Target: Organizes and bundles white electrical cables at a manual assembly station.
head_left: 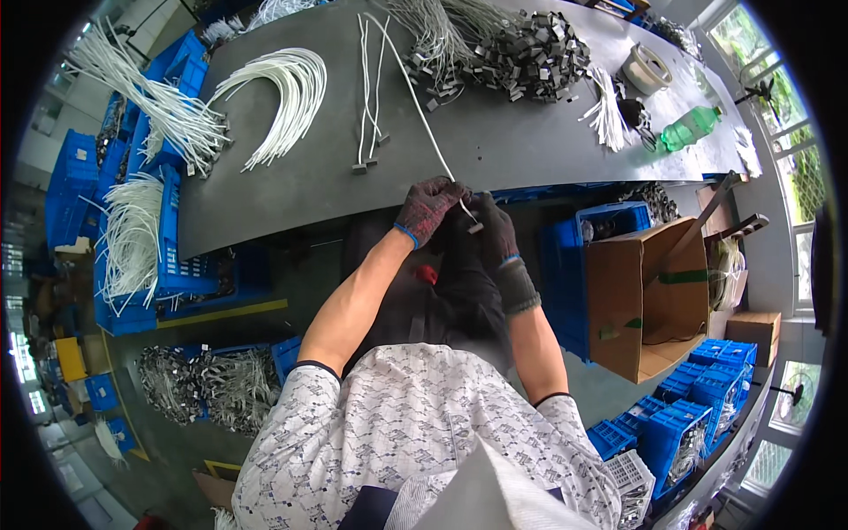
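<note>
A long white cable (415, 102) runs from the far side of the table down to my hands at its near edge. My left hand (430, 208), in a dark red and grey knit glove, pinches the cable near its lower end. Just right of it, my right hand (496, 228), in a dark glove, is closed by the cable's end, where a small grey connector (475, 228) hangs below the fingers. Its fingertips are partly hidden. Further up the table lie a few loose white cables (364, 97) with similar grey connectors.
On the grey table (291, 190) lie a curved bundle of white cables (296, 88), a heap of cables with dark connectors (539, 57), a green bottle (691, 129) and a tape roll (647, 69). Blue crates (190, 274) stand left; a cardboard box (618, 291) stands right.
</note>
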Demonstrator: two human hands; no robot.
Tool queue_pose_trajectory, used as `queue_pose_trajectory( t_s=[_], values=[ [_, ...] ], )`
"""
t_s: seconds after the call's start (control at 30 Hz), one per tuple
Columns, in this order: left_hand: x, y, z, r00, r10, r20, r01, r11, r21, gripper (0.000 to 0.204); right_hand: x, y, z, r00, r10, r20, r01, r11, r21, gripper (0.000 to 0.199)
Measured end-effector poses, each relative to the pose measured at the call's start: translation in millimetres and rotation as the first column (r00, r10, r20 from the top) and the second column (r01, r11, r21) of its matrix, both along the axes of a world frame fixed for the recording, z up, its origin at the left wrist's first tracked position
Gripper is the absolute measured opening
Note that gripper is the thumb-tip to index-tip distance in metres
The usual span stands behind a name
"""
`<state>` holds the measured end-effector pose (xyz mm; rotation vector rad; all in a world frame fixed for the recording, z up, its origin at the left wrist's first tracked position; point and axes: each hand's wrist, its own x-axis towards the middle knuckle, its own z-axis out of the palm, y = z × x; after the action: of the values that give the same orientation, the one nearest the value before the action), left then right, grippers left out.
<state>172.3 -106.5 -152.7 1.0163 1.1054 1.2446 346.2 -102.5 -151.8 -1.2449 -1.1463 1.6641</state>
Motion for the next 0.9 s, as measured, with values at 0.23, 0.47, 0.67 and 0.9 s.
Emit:
queue_pose_trajectory(
  t_s=[0.23,0.47,0.67,0.9],
  values=[
    [-10,-21,3,0.866,0.257,-0.428,-0.209,0.965,0.156,0.024,-36,2,-16,0.985,0.119,0.122,-0.153,0.934,0.323,0.054],
    [-47,7,7,0.884,0.221,-0.413,-0.202,0.975,0.091,0.025,-62,41,-67,0.995,0.091,0.051,-0.104,0.901,0.421,0.051],
    [-149,73,-5,0.825,0.029,-0.565,-0.126,0.983,-0.134,0.034,-73,78,-33,1.000,-0.018,-0.006,0.017,0.989,-0.148,0.045],
    [-206,119,-28,0.961,-0.015,-0.275,-0.120,0.876,-0.467,0.027,-125,173,-58,0.794,-0.099,0.600,-0.147,0.926,0.348,0.046]
  ],
)
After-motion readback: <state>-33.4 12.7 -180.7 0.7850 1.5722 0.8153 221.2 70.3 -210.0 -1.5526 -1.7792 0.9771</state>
